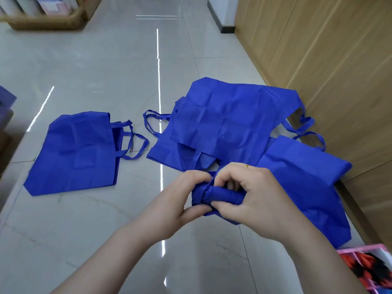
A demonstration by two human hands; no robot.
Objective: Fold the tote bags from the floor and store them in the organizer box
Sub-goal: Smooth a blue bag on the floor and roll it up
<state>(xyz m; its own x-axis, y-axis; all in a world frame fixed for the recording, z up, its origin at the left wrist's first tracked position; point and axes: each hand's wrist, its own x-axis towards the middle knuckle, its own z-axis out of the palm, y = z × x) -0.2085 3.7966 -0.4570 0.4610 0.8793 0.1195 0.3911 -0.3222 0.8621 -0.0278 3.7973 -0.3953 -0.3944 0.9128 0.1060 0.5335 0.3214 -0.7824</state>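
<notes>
Both hands meet low in our head view: the left hand [186,200] and right hand [252,196] each grip a rolled blue tote bag [220,197], fingers curled tight around it. Beyond it a pile of flat totes [222,122] overlaps, and one separate tote [78,151] lies to the left. Pale floor [106,71] stretches open ahead. On the right a wooden wall [339,60] hems us in, with the pink organizer box [360,251] at the corner.
</notes>
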